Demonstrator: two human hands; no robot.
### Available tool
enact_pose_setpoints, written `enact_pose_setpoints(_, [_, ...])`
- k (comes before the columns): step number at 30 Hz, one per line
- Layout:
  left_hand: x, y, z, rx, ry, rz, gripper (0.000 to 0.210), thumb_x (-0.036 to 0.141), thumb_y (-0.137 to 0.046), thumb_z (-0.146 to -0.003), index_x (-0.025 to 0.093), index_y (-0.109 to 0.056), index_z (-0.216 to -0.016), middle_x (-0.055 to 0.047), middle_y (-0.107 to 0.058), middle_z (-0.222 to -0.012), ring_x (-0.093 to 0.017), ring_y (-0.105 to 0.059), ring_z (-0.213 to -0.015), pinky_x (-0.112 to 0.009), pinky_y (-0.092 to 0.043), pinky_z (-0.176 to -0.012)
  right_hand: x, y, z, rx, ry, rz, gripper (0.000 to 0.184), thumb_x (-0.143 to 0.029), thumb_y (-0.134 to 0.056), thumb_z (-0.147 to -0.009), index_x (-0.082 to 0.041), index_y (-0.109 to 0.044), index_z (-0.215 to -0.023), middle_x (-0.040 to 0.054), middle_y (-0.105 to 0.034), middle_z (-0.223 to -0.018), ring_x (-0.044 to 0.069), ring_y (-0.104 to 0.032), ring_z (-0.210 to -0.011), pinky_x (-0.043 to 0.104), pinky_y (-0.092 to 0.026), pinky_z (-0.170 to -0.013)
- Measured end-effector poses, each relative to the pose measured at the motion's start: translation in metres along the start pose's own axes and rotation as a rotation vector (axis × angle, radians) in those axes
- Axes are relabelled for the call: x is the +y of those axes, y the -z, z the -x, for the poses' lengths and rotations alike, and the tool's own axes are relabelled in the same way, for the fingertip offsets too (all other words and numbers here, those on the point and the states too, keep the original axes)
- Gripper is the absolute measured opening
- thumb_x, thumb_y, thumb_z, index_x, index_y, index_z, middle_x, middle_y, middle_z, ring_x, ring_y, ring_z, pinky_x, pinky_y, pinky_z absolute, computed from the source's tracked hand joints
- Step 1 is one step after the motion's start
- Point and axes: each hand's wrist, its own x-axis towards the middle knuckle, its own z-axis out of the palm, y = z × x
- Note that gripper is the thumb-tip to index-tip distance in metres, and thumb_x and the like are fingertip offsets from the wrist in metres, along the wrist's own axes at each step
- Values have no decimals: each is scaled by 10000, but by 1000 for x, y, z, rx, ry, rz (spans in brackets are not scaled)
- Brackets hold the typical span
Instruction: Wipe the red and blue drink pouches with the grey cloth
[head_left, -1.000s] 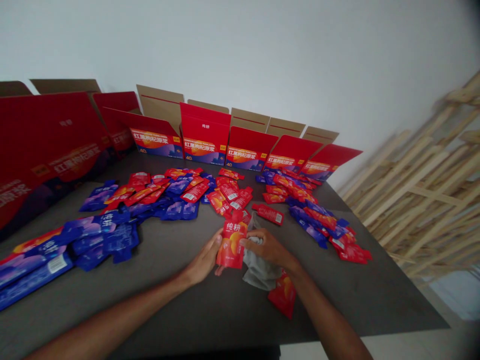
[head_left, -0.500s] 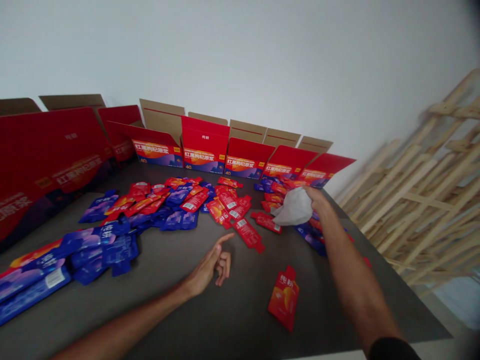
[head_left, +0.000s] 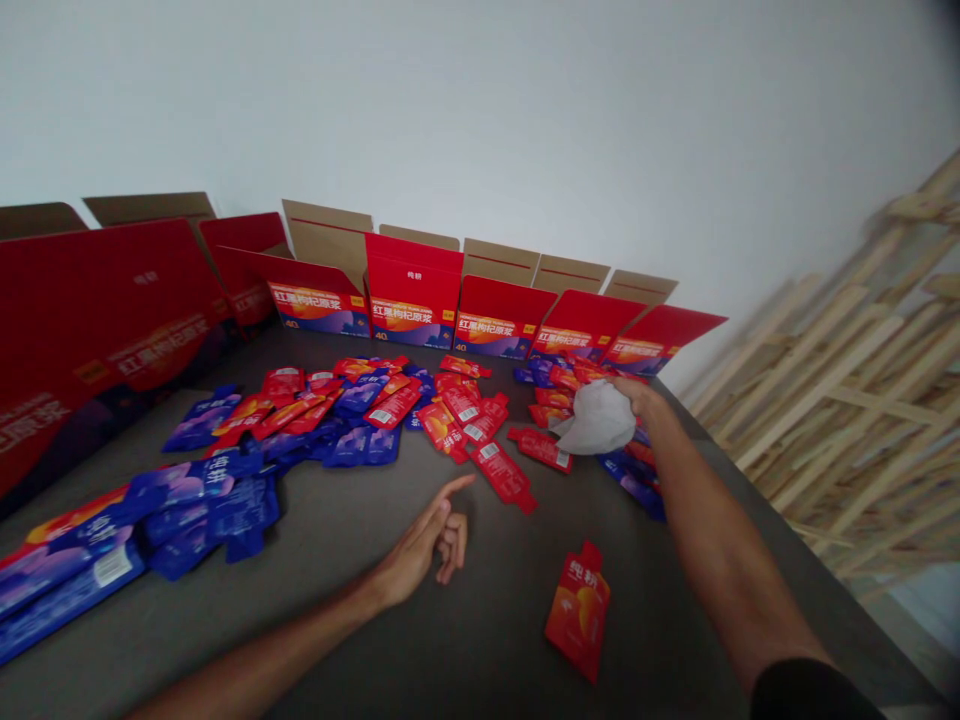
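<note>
My right hand (head_left: 634, 393) grips a crumpled white cloth (head_left: 598, 420) over the red and blue pouches at the table's right; most of its fingers are hidden behind the cloth. My left hand (head_left: 424, 545) hovers near the middle of the table, index finger stretched out and the others loosely curled, with nothing in it. Just beyond that fingertip lies a red pouch (head_left: 504, 476). Another red pouch (head_left: 578, 612) lies alone near the front edge, between my two arms. A third red pouch (head_left: 540, 449) lies just left of the cloth.
Several open red cartons (head_left: 412, 300) stand along the wall, with larger ones (head_left: 112, 310) at the left. Mixed red and blue pouches (head_left: 360, 400) are heaped mid-table. Blue pouches (head_left: 202, 510) spread across the left. Wooden racks (head_left: 847, 400) stand beyond the table's right edge.
The view has shifted slightly, so the table's contents sit a little further right and lower. My right hand still holds the cloth; my left hand keeps its pose.
</note>
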Motion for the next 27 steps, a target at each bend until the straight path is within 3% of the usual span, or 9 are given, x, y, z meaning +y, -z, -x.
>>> enact_pose_setpoints(5, [2,-1,0,-34,17,-18,610,531,-256,-986,189,-278,-1490,24,-581,-605,-109,-505,-415,-202,-376,-408,6,3,45,-117,206,163,393,-421,-489,-963,-127,-693,-800,136,-727,-810,190,-693,-714,272,-537,-653])
enact_pose_setpoints(7, [3,-2,0,-45,13,-39,610,533,-273,-983,192,-285,-1488,25,-582,-609,-108,-506,-418,-200,-373,-409,14,-6,69,-142,332,266,405,-454,-491,-950,-140,-714,-824,114,-741,-818,190,-702,-785,252,-518,-713])
enact_pose_setpoints(11, [3,-2,-1,-65,1,-51,608,540,-272,-980,190,-305,-1476,28,-577,-600,-111,-503,-415,-204,-377,-410,35,-42,111,-140,481,587,271,-463,-698,-795,-208,-739,-878,65,-752,-911,231,-685,-941,302,-488,-863])
enact_pose_setpoints(16, [4,-2,-2,-52,-6,-45,607,529,-261,-985,179,-293,-1480,33,-568,-592,-111,-493,-404,-206,-374,-406,49,-84,133,-40,482,973,414,-436,-808,-681,-133,-735,-953,197,-727,-1012,346,-663,-1017,410,-466,-902])
enact_pose_setpoints(21, [3,-3,-3,-73,-19,-53,612,532,-274,-982,174,-296,-1477,34,-568,-594,-110,-490,-405,-207,-381,-409,45,-94,137,39,546,1153,282,-307,-631,-860,-86,-726,-1006,236,-702,-1062,344,-665,-1029,394,-463,-884])
enact_pose_setpoints(27, [3,-3,-2,-88,-19,-56,597,538,-282,-980,165,-354,-1440,28,-573,-593,-102,-495,-401,-198,-362,-406,37,-84,144,139,603,1166,329,-268,-458,-953,-93,-737,-957,222,-719,-968,317,-691,-929,363,-463,-802])
